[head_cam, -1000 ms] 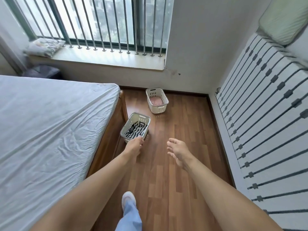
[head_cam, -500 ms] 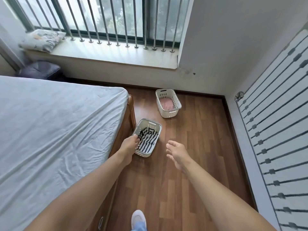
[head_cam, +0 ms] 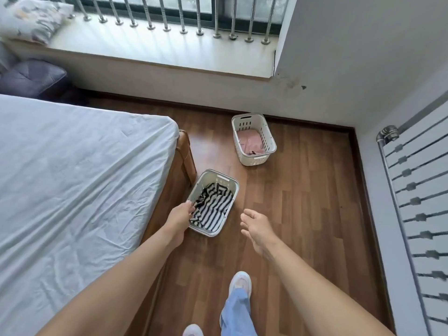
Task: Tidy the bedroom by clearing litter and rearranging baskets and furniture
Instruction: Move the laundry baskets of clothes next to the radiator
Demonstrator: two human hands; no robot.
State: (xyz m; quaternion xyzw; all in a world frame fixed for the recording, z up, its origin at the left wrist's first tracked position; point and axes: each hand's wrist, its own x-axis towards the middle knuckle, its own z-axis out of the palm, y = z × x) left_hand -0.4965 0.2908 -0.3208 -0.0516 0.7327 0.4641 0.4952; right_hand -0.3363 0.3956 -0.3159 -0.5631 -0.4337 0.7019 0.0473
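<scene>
1. Change: the person has stepped in closer. Left hand point(head_cam: 180, 214) has gone from the near edge of the striped basket point(head_cam: 235, 190) to its near-left rim, fingers curled over it.
2. Hands apart. Right hand point(head_cam: 257, 226) is open and empty over the floor point(head_cam: 303, 202), just right of that basket.
3. Basket sits on the floor against the bed point(head_cam: 72, 178) corner, striped garment inside. Grip looks made; lift or drag likely next.
4. Pink basket point(head_cam: 272, 141) stands further off, near the wall, untouched.
5. Room: windowsill point(head_cam: 157, 52) with pillow point(head_cam: 31, 18), dark cushion point(head_cam: 31, 76) below, striped panel point(head_cam: 417, 202) at right.
</scene>
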